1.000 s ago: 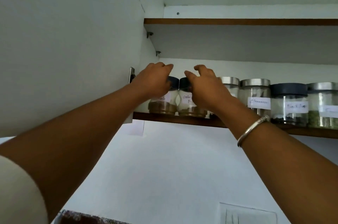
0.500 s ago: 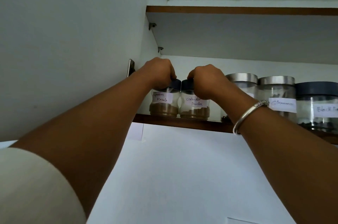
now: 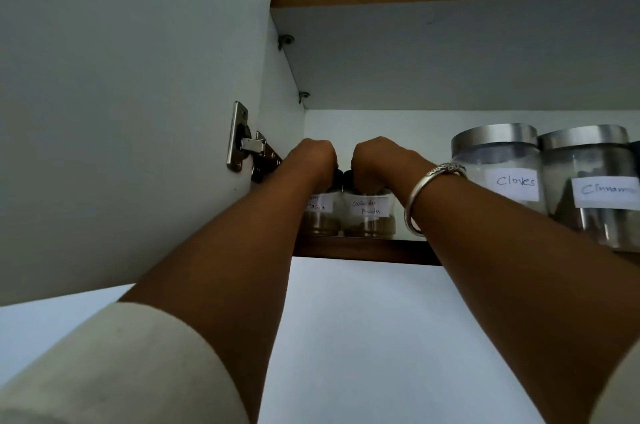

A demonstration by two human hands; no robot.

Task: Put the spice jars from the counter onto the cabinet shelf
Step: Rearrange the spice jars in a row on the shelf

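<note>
Two spice jars stand on the cabinet shelf (image 3: 367, 251), each with a hand on its lid.

The masala jar (image 3: 320, 214) and the coriander powder jar (image 3: 369, 216) sit upright, touching side by side at the shelf's left end, near the front edge. That step looks almost done, with only the release left. The bench is out of view, so whether more jars wait there cannot be told. Both arms reach up and forward, nearly parallel. The left hand (image 3: 314, 160) curls down over the masala jar's dark lid, and the right hand (image 3: 378, 160), with a bangle (image 3: 425, 189) at the wrist, does the same on the coriander jar. Each grip is closed round its lid, fingertips hidden. Larger cloves (image 3: 498, 169) and cinnamon (image 3: 590, 181) jars stand to the right.
</note>
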